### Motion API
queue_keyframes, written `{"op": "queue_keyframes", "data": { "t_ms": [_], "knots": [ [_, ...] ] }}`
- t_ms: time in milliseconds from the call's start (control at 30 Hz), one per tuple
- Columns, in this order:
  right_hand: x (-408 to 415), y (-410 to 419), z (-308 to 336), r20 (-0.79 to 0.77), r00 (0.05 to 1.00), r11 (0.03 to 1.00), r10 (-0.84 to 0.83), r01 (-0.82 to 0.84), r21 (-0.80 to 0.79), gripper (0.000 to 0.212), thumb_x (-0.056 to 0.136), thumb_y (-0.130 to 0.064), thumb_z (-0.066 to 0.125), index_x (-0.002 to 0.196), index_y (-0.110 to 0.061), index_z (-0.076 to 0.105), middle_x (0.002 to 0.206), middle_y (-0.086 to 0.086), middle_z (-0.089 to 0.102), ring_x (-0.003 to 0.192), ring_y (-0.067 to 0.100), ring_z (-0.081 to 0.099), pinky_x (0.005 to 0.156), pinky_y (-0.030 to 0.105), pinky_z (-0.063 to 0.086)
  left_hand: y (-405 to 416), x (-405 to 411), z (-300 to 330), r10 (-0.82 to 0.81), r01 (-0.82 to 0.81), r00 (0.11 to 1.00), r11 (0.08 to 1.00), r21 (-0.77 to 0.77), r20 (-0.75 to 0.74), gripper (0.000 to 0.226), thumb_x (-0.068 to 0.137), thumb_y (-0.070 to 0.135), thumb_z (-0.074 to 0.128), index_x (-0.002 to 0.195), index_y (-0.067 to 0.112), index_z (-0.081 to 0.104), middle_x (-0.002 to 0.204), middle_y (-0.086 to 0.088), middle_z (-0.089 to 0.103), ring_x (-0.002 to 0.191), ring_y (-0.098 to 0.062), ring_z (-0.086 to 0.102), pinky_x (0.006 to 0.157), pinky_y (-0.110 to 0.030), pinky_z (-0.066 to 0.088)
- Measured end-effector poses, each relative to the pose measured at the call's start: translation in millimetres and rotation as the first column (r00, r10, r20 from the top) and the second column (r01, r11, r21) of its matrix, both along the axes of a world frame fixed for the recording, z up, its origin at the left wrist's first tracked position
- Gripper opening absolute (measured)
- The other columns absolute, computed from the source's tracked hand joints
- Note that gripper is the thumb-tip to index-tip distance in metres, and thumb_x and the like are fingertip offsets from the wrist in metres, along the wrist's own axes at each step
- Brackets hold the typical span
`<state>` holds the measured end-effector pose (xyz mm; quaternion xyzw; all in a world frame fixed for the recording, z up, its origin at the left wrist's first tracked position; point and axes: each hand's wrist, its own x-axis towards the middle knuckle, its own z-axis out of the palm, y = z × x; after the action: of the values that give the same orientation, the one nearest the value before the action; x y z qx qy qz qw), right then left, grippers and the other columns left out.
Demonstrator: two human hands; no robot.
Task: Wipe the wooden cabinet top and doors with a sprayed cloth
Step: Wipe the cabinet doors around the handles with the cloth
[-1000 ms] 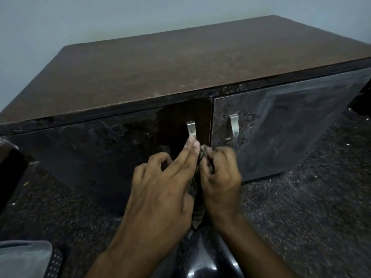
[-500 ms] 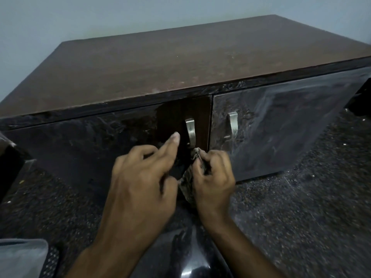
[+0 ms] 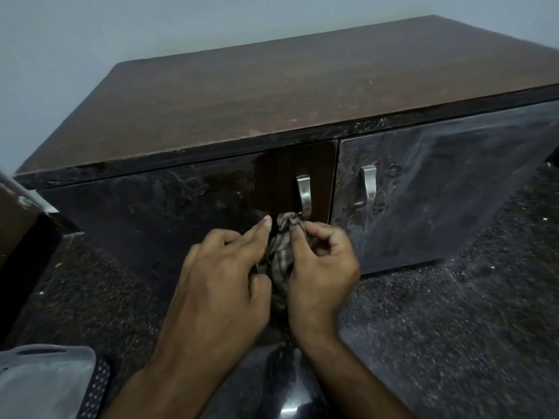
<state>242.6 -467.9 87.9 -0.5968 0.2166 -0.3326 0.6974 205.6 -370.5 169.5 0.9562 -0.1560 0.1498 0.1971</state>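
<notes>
Two hands work close together low at the front of the cabinet (image 3: 272,95). On the left, the left door (image 3: 151,213) is glossy and streaked, with one patch near its handle (image 3: 304,195) looking duller and cleaner. The left hand (image 3: 223,285) has its forefinger stretched toward the door while the other fingers curl at the cloth (image 3: 281,255); whether its grip truly pinches the fabric I cannot tell. The striped cloth is bunched between both hands, its top wad just below that handle, touching or nearly touching the door. The right hand (image 3: 323,264) has a pinching grip on the cloth, thumb and fingers curled round it. Further right, the right door (image 3: 438,192) shows pale smears around its own handle (image 3: 367,184).

I judge the cloth is being regathered for wiping. A flatter pad would serve better than a tight knot: spread it, press evenly, work round the handle base, then sweep across toward the smeared right door.
</notes>
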Motion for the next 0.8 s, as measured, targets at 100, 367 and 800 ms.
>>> {"op": "queue_keyframes", "data": {
  "t_ms": [100, 367, 800],
  "knots": [
    [-4.8, 14.0, 13.3, 0.07, 0.998, 0.999, 0.003, -0.006, 0.043, 0.019, 0.081, -0.007, 0.082, 0.08, -0.022, 0.07, 0.094, 0.005, 0.071, 0.086, 0.012, 0.07, 0.071, 0.023, 0.059, 3.8, -2.9, 1.1, 0.019, -0.019, 1.0, 0.999, -0.045, -0.005, 0.066, 0.069, 0.015, 0.055, 0.135, 0.015, 0.059, 0.091, 0.044, 0.032, 0.089, 0.006, 0.044, 0.085, -0.025, 0.046],
    [-1.4, 25.9, 20.8, 0.297, 0.953, 0.89, 0.065, 0.079, -0.449, 0.012, 0.089, 0.003, 0.074, 0.101, 0.004, 0.075, 0.108, 0.012, 0.066, 0.098, 0.017, 0.069, 0.079, 0.026, 0.06, 9.7, -4.4, 7.0, 0.089, -0.094, 0.995, 0.986, -0.14, -0.042, 0.063, 0.077, 0.004, 0.063, 0.136, 0.023, 0.057, 0.092, 0.025, 0.046, 0.084, 0.011, 0.048, 0.082, 0.009, 0.026],
    [-18.4, -3.3, 18.9, 0.31, 0.951, 0.879, -0.003, 0.15, -0.453, 0.012, 0.087, 0.002, 0.074, 0.099, 0.005, 0.075, 0.105, 0.01, 0.066, 0.093, 0.018, 0.07, 0.074, 0.028, 0.061, -4.7, -3.0, -1.7, -0.091, 0.089, 0.995, 0.994, -0.071, -0.03, 0.082, 0.067, 0.015, 0.056, 0.147, 0.026, 0.042, 0.136, 0.031, 0.044, 0.108, 0.0, 0.042, 0.094, -0.03, 0.042]
  ]
}}
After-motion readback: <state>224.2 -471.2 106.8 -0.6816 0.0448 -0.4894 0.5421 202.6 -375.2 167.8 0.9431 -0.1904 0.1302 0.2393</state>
